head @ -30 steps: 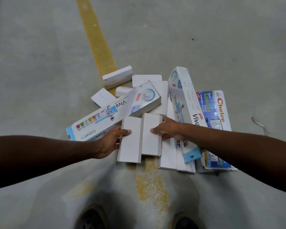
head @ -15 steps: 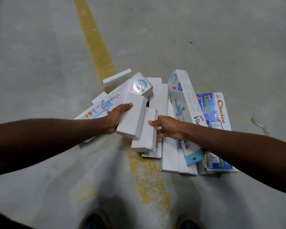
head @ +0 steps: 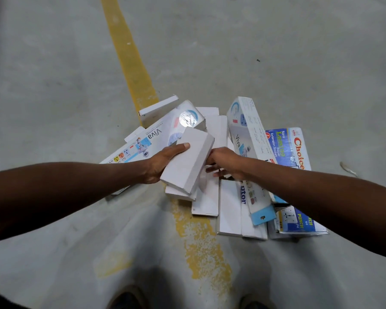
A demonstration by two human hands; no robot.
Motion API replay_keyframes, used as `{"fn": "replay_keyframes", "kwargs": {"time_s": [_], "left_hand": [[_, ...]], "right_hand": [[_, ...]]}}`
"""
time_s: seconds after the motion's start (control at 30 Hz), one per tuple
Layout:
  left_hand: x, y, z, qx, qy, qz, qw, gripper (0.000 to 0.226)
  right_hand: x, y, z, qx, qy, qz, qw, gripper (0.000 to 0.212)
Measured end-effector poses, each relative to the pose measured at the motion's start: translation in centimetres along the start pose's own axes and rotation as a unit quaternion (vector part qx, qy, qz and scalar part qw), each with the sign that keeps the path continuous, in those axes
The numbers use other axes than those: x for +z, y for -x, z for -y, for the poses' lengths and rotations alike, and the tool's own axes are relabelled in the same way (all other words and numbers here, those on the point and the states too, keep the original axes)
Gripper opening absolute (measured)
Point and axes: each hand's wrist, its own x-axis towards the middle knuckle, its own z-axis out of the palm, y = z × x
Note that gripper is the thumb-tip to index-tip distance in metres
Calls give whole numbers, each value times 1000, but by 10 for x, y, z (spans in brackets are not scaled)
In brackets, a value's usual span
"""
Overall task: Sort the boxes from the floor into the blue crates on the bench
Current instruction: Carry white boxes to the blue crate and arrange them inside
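My left hand (head: 165,162) grips a plain white box (head: 187,162) lifted above the pile, with a second white box (head: 178,194) stacked right under it. My right hand (head: 223,165) reaches in from the right, its fingers fairly straight against the right side of this stack. Below lie more white boxes (head: 228,206) and a long printed Viva box (head: 152,141) on the left. Another Viva box (head: 247,139) leans on the right beside a blue Choice box (head: 290,148). No crates or bench are in view.
The pile sits on a grey concrete floor across a yellow painted line (head: 129,63). A small white box (head: 158,108) lies at the pile's far edge. My shoes (head: 125,297) show at the bottom edge.
Both white boxes came up off the pile. The right-hand one has slid under the left-hand one, forming a stack in my left hand, and my right hand's grip has loosened.
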Motion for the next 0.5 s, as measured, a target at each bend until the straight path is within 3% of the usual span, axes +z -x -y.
{"fn": "replay_keyframes", "kwargs": {"time_s": [0.1,0.17,0.27,0.37,0.5], "left_hand": [[4,-1,-5,0,-145,-19,989,25],[2,-4,-2,7,-247,-61,967,42],[-3,-13,5,52,-409,-81,908,77],[-3,-23,7,97,-479,-84,869,92],[-1,-30,10,93,-511,-78,851,100]], "right_hand": [[-14,-11,14,-97,178,-211,956,21],[-29,-19,27,-145,221,-281,923,35],[-48,-35,51,-148,271,-263,914,78],[-50,-55,64,-32,210,-214,953,121],[-37,-74,61,103,157,-145,971,137]]}}
